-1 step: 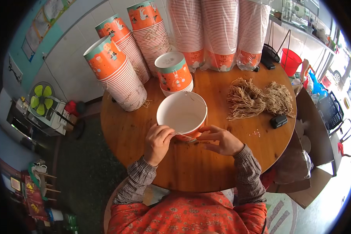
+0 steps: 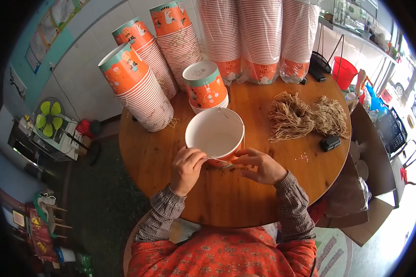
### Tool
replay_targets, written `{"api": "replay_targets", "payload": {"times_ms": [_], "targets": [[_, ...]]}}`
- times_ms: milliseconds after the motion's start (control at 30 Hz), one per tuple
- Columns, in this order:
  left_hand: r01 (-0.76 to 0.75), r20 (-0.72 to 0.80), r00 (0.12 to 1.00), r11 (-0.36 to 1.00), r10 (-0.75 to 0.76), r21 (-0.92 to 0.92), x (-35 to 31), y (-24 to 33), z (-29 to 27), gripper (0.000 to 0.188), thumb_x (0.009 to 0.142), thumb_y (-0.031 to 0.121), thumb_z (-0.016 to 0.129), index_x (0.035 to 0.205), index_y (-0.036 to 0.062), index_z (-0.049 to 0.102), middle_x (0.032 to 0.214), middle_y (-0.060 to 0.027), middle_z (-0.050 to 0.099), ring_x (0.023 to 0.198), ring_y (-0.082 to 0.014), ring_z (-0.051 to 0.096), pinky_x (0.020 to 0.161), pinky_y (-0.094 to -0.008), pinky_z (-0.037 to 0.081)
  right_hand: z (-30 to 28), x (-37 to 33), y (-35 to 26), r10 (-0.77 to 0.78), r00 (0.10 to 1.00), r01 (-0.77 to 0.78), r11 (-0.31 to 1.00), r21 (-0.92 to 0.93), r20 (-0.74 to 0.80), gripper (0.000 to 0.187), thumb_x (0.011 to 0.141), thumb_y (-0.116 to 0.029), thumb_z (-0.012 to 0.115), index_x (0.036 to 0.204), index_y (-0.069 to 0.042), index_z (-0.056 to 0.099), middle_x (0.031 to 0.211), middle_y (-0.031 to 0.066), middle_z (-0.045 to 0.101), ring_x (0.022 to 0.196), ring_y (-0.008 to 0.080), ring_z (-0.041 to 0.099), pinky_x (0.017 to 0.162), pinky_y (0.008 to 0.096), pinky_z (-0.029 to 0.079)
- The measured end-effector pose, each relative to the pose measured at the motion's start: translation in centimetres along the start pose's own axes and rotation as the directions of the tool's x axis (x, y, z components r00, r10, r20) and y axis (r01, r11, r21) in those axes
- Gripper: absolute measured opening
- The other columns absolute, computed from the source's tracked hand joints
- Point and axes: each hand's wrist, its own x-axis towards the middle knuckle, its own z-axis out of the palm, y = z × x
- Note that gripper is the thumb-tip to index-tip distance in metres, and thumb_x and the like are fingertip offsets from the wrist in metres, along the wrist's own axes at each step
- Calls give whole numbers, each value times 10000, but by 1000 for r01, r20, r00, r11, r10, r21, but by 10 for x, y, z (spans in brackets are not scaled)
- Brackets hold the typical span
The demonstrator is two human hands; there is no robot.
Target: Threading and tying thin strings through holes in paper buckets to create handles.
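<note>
A white-lined orange paper bucket point(image 2: 212, 131) stands upright on the round wooden table in front of me, its mouth up. A thin pale cord point(image 2: 218, 159) runs along its near outside, and more of it shows at the far rim and right side. At the near left rim, my left hand point(image 2: 187, 167) pinches the cord between thumb and fingertips. Beside the bucket's near right side is my right hand point(image 2: 262, 166), its fingers stretched out and apart. The index fingertip is close to the bucket wall; whether it touches the cord is too small to tell.
Upside-down buckets form a short stack point(image 2: 203, 85) behind and tall stacks point(image 2: 136, 87) at the left. Plastic-wrapped stacks point(image 2: 260, 41) stand at the back. Bundles of tan cord point(image 2: 291, 117) and a small black device point(image 2: 330, 143) lie right. Cardboard boxes point(image 2: 379, 159) sit beside the table.
</note>
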Motion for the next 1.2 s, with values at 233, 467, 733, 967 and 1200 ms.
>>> {"api": "replay_targets", "payload": {"times_ms": [233,467,733,967,1200], "targets": [[-121,154,977,976,149,-181,5,2,-9,193,705,-15,742,848,40,624,921,-67,599,902,-265,620,799,-394,521,-5,8,27,240,848,-262,965,20,-472,420,913,-30,530,1325,-12,447,1116,147,656,696,165,613,602,276,516],[-112,22,994,993,111,46,-1,-3,-12,239,696,-24,744,900,53,647,957,-69,591,932,-280,608,778,-400,518,-12,2,44,452,787,-207,834,511,-419,248,915,-80,560,1142,8,608,956,46,674,657,46,549,540,200,453],[88,-334,938,995,-96,-37,58,-63,-55,121,786,-16,676,903,15,679,908,-109,658,827,-231,644,742,-312,511,12,-4,44,489,838,-355,826,437,-244,206,921,-126,593,1059,10,665,868,61,689,769,94,623,626,232,506],[-21,-245,842,424,-481,-906,184,-183,-159,233,934,134,606,1121,-4,591,1032,-52,622,885,-132,596,816,-246,513,15,-3,49,455,867,-386,871,305,-202,218,912,-124,588,1044,31,666,845,89,690,761,124,652,640,250,528],[139,-178,603,322,-778,-936,194,-257,-181,230,907,179,653,1042,6,586,911,-53,604,834,-157,621,775,-265,575,21,0,49,460,865,-398,873,283,-203,225,902,-125,590,1041,34,668,852,118,696,739,140,659,630,258,529]]}}
